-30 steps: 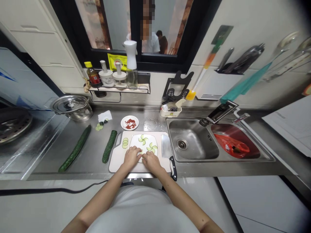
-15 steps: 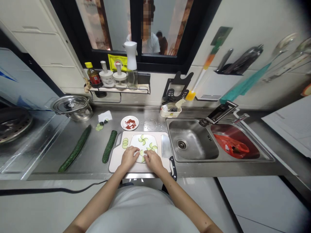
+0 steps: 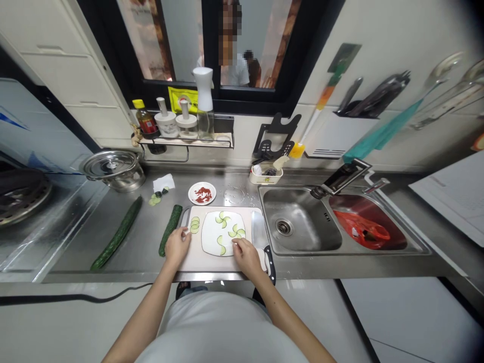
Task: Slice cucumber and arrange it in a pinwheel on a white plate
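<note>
A white plate (image 3: 210,225) lies on the pale cutting board (image 3: 196,258). Two pinwheels of cucumber slices (image 3: 237,231) decorate it, and two curved cucumber slices (image 3: 221,245) sit near its front. My right hand (image 3: 246,256) is at the plate's right front edge, fingertips pinched together; whatever they hold is too small to make out. Over the board's left edge, my left hand (image 3: 177,247) has its fingers apart, just below a short row of cucumber slices (image 3: 194,225). Beside that hand lies a cut cucumber (image 3: 172,224), partly covered by it.
A knife (image 3: 258,229) lies on the board's right side, by the sink (image 3: 302,219). Behind the board stands a small dish of red bits (image 3: 202,193). A whole cucumber (image 3: 118,233), cucumber scraps (image 3: 155,198) and a lidded pot (image 3: 113,169) are to the left.
My left hand has moved left, off the plate to the board's left edge by the slices. My right hand has drawn back slightly right, uncovering the front slices.
</note>
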Demonstrator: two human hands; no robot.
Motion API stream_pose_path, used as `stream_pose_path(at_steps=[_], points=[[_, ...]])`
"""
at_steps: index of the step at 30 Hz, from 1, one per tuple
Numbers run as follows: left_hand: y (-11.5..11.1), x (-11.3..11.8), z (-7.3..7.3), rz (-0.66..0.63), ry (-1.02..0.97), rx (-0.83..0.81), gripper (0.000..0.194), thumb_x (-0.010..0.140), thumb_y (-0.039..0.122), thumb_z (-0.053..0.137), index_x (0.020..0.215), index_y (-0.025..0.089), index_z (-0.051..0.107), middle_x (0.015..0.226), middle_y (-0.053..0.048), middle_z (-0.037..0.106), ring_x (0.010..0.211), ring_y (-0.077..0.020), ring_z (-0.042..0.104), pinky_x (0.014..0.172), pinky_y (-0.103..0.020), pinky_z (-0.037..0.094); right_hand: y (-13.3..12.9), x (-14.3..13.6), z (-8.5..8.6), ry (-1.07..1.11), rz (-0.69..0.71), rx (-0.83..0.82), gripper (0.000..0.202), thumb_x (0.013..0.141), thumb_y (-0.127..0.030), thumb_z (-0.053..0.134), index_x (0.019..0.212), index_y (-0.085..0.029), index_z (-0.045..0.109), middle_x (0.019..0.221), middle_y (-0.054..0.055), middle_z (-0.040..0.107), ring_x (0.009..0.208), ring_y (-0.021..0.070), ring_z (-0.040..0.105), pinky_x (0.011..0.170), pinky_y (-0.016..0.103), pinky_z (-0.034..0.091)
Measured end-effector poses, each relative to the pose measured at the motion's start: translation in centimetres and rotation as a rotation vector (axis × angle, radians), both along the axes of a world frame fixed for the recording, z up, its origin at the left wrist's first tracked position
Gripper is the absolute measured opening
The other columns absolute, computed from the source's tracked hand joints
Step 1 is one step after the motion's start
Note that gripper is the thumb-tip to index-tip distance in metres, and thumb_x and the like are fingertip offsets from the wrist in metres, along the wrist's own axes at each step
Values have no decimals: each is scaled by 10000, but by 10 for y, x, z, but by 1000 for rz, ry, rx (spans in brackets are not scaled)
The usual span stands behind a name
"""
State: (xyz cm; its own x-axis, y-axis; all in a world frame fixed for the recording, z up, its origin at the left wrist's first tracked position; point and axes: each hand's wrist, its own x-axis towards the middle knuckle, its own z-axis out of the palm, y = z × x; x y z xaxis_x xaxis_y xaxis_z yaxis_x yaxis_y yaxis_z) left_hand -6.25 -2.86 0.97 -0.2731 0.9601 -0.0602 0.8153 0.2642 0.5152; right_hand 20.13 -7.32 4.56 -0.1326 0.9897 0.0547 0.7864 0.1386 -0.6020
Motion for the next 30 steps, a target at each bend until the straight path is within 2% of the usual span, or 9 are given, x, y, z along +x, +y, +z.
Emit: stream_pose_path(at_steps=[4, 9, 12, 18, 24, 30], points=[[7, -2, -3, 9, 60, -102, 357, 831, 393, 519, 1107, 188, 617, 898, -83, 688, 833, -244, 644, 696, -293, 438, -6, 2, -1, -31, -29, -26, 308, 913, -240, 359, 1004, -187, 648, 964, 67, 677, 896, 158, 596, 770, 241, 418], [14, 3, -5, 18, 90, -187, 408, 827, 473, 509, 1106, 190, 599, 857, -105, 700, 814, -271, 659, 673, -305, 440, -11, 7, 0, -119, -205, -102, 291, 893, -311, 366, 800, -210, 622, 747, 23, 646, 678, 147, 557, 625, 236, 353], [16, 5, -5, 23, 99, -194, 381, 831, 468, 502, 1087, 202, 598, 856, -104, 698, 804, -270, 660, 654, -301, 434, -13, 12, 1, -89, -221, -112, 298, 889, -325, 354, 764, -210, 599, 700, 19, 624, 630, 145, 536, 600, 234, 339], [18, 10, -3, 19, 74, -152, 252, 834, 377, 521, 1002, 214, 615, 888, -71, 688, 809, -230, 654, 633, -270, 414, -14, 14, 2, -4, -158, -89, 314, 890, -331, 342, 830, -210, 625, 724, 32, 643, 663, 159, 563, 584, 230, 354], [16, 15, -3, 3, 57, -50, 148, 824, 298, 524, 896, 207, 616, 973, -65, 669, 802, -198, 630, 637, -255, 399, -8, 14, 1, 30, -167, -45, 328, 894, -332, 338, 863, -211, 641, 739, 40, 654, 685, 170, 582, 611, 240, 384], [13, 20, 0, 16, -130, 71, 116, 799, 285, 533, 832, 211, 617, 787, -21, 664, 742, -174, 607, 636, -238, 398, -6, 19, 0, 84, -181, -30, 339, 894, -342, 344, 888, -200, 652, 761, 50, 664, 708, 177, 594, 642, 246, 406]])
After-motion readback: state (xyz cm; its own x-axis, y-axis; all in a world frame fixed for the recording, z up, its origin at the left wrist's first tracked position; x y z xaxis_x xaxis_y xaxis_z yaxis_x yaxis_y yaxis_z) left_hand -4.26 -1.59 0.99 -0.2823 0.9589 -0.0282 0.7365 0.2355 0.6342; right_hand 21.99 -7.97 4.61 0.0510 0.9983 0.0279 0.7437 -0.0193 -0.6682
